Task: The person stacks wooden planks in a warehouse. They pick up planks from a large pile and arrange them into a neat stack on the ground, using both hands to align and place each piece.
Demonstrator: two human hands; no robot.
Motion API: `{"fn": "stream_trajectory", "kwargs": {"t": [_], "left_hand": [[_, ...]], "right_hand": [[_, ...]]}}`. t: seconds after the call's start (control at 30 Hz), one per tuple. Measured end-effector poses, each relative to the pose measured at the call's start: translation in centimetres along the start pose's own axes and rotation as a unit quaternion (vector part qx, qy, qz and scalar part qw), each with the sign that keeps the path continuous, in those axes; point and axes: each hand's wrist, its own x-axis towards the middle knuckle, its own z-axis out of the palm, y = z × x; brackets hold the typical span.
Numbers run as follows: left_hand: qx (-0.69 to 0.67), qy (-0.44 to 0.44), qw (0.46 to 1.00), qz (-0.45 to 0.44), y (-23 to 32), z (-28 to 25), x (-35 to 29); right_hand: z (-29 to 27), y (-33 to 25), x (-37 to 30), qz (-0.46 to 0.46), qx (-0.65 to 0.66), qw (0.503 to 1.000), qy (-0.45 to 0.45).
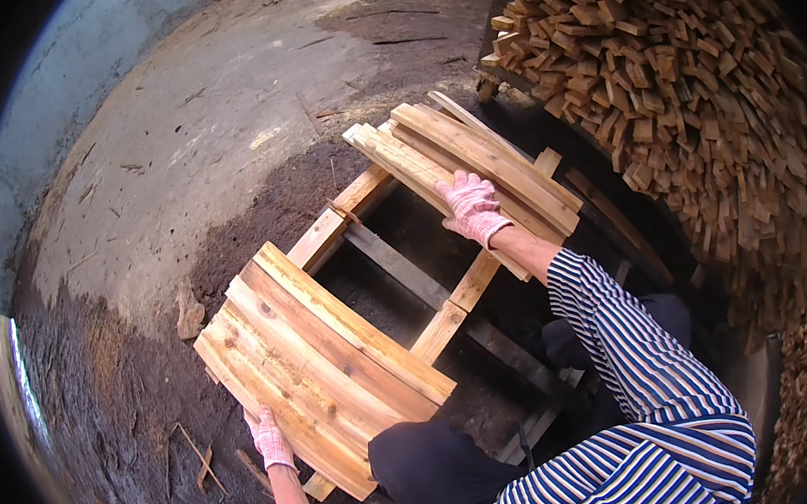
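Sawn wooden boards lie in two groups across a low wooden frame [449, 321]. My right hand [473, 209], in a pinkish-white knitted glove, is closed over a board [406, 161] at the left side of the upper-right group [476, 147]. A matching glove covers my left hand [271, 440]. Its visible fingers stretch along the outer edge of the lower-left boards [322, 363], touching them; part of that hand is hidden. Those boards lie side by side, nearly flush. Between the groups, a gap shows the frame's crosspieces and a dark grey bar [395, 264] beneath.
A tall pile of short cut wood [655, 71] rises at the right. Dark, dirty ground [257, 197] with scattered splinters spreads left and ahead, up to a pale wall [71, 117]. My dark-clad knee [435, 472] touches or nearly touches the near boards. A stone-like lump [191, 316] lies beyond them.
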Motion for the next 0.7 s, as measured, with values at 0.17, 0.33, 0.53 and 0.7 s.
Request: {"fn": "stream_trajectory", "kwargs": {"t": [0.17, 0.33, 0.53, 0.7], "left_hand": [[-0.008, -0.008, 1.000, 0.005, -0.2, 0.9, 0.3], [-0.016, -0.003, 1.000, 0.000, 0.2, 0.2, -0.2], [0.005, 0.002, 1.000, 0.005, 0.2, 0.5, 0.0], [0.002, 0.029, 1.000, -0.012, 1.1, 0.8, -0.5]], "right_hand": [[1.9, 3.9, -0.2, 0.080, 0.140, 0.987, 0.016], [1.4, 0.6, 1.0, 0.053, 0.131, 0.984, 0.111], [1.1, -0.9, 3.2, 0.127, 0.150, 0.979, -0.046], [1.1, -2.9, 1.0, 0.072, 0.110, 0.991, -0.014]]}}
